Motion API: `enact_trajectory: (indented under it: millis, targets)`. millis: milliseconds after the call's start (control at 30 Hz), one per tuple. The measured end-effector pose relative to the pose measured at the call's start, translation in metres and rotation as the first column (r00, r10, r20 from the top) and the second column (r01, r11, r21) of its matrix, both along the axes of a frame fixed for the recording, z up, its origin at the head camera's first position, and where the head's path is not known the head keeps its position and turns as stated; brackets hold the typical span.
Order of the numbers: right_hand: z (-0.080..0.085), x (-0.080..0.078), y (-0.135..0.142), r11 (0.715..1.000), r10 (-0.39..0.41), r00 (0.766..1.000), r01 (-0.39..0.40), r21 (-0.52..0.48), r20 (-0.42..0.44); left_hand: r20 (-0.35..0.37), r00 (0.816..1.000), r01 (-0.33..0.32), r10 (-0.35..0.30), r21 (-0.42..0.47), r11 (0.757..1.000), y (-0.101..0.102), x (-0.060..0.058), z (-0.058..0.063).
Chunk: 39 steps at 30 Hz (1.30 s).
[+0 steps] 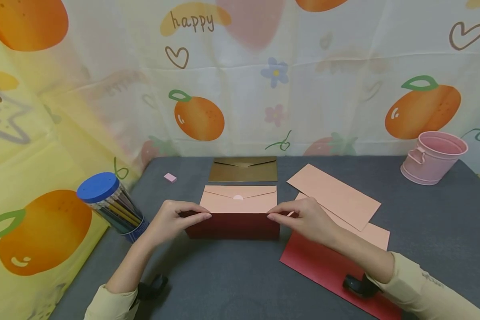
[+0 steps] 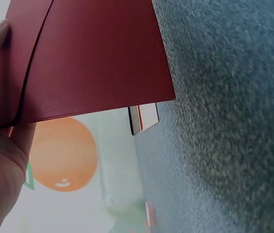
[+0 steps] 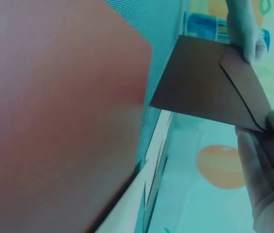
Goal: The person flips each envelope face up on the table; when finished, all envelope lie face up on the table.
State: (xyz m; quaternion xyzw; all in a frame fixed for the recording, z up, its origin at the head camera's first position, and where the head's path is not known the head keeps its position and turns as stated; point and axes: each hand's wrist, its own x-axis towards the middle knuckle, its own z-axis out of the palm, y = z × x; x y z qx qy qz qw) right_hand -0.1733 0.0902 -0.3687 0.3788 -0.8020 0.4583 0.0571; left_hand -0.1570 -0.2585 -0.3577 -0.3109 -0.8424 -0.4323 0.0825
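Observation:
A dark red envelope (image 1: 233, 226) stands on its long edge, facing me, at the middle of the table. My left hand (image 1: 178, 221) pinches its upper left corner between thumb and fingers, and my right hand (image 1: 306, 218) pinches the upper right one. In the left wrist view the red envelope (image 2: 98, 53) shows its flap line, its lower edge close to the table. From the right wrist, both hands appear at opposite ends of the envelope (image 3: 200, 80). Just behind it lies a pink envelope (image 1: 240, 202) with a round pale seal; its near part is hidden.
A gold envelope (image 1: 243, 171) lies at the back. To the right, a pink envelope (image 1: 336, 195) overlaps another pink one (image 1: 378, 234) and a red envelope (image 1: 316, 260) beneath my right forearm. Around them are a blue-lidded pencil jar (image 1: 114, 205), an eraser-like pink block (image 1: 170, 178) and a pink bucket (image 1: 434, 162).

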Motion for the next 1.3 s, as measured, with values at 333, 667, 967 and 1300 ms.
enact_trajectory:
  millis: [333, 667, 967, 1300]
  targets:
    - [-0.005, -0.002, -0.002, 0.998, 0.004, 0.934, 0.018, -0.056, 0.358, 0.26, 0.959, -0.109, 0.109, -0.013, 0.994, -0.008, -0.007, -0.004]
    - [-0.015, -0.007, -0.005, 1.0, 0.007, 0.846, 0.008, -0.026, 0.533, 0.407, 0.899, -0.16, 0.161, -0.035, 0.986, -0.03, -0.016, -0.014]
    - [-0.022, -0.015, -0.006, 1.0, 0.006, 0.786, -0.02, 0.015, 0.619, 0.515, 0.845, -0.141, 0.142, -0.041, 0.989, -0.04, -0.017, -0.025]
    - [-0.033, -0.021, -0.008, 0.979, 0.007, 0.865, -0.108, 0.174, 0.501, 0.509, 0.838, -0.162, 0.195, -0.109, 0.981, -0.046, -0.014, -0.036]
